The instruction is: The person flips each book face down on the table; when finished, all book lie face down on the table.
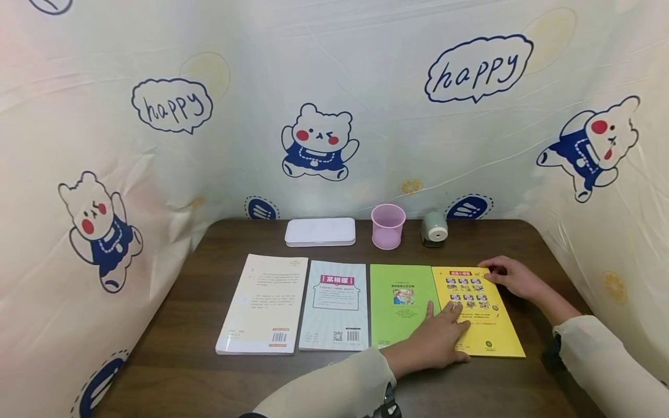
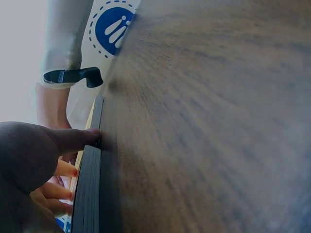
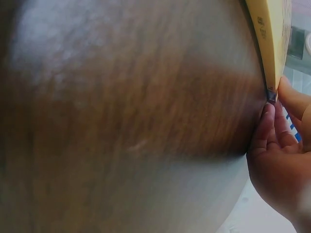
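Note:
A yellow book (image 1: 493,334) lies at the right end of a row, its left edge against a green book (image 1: 389,316). My left hand (image 1: 431,339) rests across both covers, fingers spread fairly straight over the yellow one. In the left wrist view the left thumb (image 2: 77,138) lies at the books' near edge, where the two spines' ends meet. My right hand (image 1: 509,277) pinches the far right corner of the yellow book; the right wrist view shows thumb and fingertips (image 3: 266,119) meeting at that corner.
Left of the green book lie a light blue book (image 1: 334,322) and a cream book (image 1: 266,302). Along the back stand a white case (image 1: 320,232), a pink cup (image 1: 388,229) and a grey-green pencil sharpener (image 1: 434,227). A printed curtain (image 1: 235,145) surrounds the brown table (image 1: 172,342).

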The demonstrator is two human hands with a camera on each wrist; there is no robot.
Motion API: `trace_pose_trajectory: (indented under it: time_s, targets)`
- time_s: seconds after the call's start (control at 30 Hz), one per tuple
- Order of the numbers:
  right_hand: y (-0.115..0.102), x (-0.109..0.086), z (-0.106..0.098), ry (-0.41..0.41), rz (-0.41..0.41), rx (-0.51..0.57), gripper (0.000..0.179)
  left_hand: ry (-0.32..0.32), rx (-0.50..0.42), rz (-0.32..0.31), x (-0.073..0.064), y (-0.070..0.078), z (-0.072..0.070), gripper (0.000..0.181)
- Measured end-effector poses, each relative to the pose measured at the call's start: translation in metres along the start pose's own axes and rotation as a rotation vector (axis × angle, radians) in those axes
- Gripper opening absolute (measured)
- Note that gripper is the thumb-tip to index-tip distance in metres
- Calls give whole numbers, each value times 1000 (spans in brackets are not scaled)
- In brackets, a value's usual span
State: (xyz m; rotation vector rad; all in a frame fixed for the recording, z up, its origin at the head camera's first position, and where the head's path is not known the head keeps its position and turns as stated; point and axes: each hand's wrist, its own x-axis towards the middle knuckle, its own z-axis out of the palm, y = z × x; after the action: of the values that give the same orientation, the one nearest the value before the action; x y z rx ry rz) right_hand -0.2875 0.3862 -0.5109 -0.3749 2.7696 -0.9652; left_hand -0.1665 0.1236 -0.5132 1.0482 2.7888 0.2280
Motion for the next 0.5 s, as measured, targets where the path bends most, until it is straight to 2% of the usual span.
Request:
trace_pose_trajectory:
  time_s: [0.33, 0.5]
  targets:
    - [-1, 0, -1, -1, 14, -19, 36, 5, 1, 0, -1, 0, -1, 70]
    - [-3, 1, 2, 1, 46, -43, 37, -12, -24, -2, -2, -3, -1, 70]
